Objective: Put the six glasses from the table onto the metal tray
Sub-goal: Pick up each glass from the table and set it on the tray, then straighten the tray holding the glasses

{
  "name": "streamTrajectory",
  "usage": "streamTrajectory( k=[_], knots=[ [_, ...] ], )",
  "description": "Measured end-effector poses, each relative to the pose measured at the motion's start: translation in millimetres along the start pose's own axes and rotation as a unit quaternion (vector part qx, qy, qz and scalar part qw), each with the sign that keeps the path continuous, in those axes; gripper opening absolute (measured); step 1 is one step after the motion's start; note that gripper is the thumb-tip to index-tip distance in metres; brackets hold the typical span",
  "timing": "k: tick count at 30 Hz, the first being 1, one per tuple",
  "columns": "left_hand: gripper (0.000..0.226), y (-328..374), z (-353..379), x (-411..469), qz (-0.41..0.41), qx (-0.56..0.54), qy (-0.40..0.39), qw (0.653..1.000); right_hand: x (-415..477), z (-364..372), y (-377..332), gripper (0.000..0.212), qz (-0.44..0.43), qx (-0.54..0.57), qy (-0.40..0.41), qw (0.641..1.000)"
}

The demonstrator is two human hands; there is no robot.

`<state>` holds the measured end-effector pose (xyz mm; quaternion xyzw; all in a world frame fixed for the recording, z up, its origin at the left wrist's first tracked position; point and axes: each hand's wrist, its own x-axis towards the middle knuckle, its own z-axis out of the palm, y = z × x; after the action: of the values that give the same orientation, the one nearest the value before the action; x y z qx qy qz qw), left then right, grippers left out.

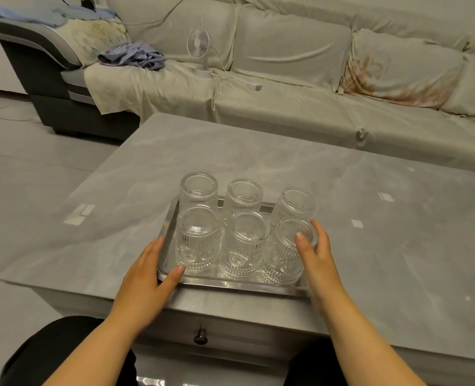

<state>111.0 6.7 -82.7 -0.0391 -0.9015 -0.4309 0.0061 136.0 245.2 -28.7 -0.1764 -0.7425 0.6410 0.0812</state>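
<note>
All six clear ribbed drinking glasses are sitting upside down on the shallow rectangular metal tray (pixel 232 285), two rows of three. Back row along the tray's far edge: back-left glass (pixel 199 190), back-middle glass (pixel 244 196), back-right glass (pixel 296 203). Front row along the near edge: front-left glass (pixel 197 243), front-middle glass (pixel 246 246), front-right glass (pixel 285 254). They're packed close, the neighbours just beside each other or maybe touching, hard to tell through all that glass.

The tray itself sits near the front edge of the grey marbled stone-look coffee table (pixel 370 218), roughly above the small dark drawer knob (pixel 201 337).

Left hand (pixel 144 277) is flat and open with fingers together, lying along the tray's left rim, thumb tip reaching in by the foot of the front-left glass. It isn't gripping anything that I can see.

Right hand (pixel 318 257) is cupped loosely around the right side of the front-right glass, thumb on the near side of its upturned base, fingers curling behind it. It looks like contact, but I can't tell how firm the grip is.

Behind the table there's a long pale fabric-covered sofa (pixel 286 107) with a small white desk fan (pixel 200 51) and a crumpled blue striped cloth (pixel 133 57) on the seat.
</note>
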Motion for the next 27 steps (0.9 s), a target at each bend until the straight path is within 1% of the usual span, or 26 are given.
streamTrajectory(
  k=[2,6,10,12,14,17,18,22,27],
  knots=[
    [0.065,-1,-1,1,0.008,-0.003,-0.003,1.000,2,6,2,0.058,0.000,-0.009,-0.002,1.000],
    [0.067,1,-1,0,0.025,-0.018,0.004,1.000,2,15,3,0.060,-0.005,0.008,-0.005,1.000],
    [0.067,2,-1,-1,0.034,-0.020,0.010,0.999,3,13,5,0.056,-0.013,0.020,-0.003,1.000],
    [0.067,1,-1,-1,0.034,-0.019,0.010,0.999,5,8,4,0.053,-0.023,0.029,0.021,0.999],
    [0.067,1,0,0,0.036,-0.018,0.011,0.999,11,1,0,0.050,-0.023,0.065,0.056,0.996],
    [0.066,0,0,0,0.038,-0.015,0.013,0.999,31,-12,-10,0.048,0.010,0.107,0.076,0.991],
    [0.065,0,0,1,0.039,-0.015,0.014,0.999,38,-16,-12,0.049,0.026,0.101,0.066,0.992],
    [0.064,-3,1,2,0.032,-0.011,0.013,0.999,60,-21,-17,0.054,0.070,0.080,-0.021,0.994],
    [0.065,-8,3,5,0.019,0.005,0.008,1.000,65,-17,-12,0.051,0.079,0.086,-0.049,0.992]
  ],
)
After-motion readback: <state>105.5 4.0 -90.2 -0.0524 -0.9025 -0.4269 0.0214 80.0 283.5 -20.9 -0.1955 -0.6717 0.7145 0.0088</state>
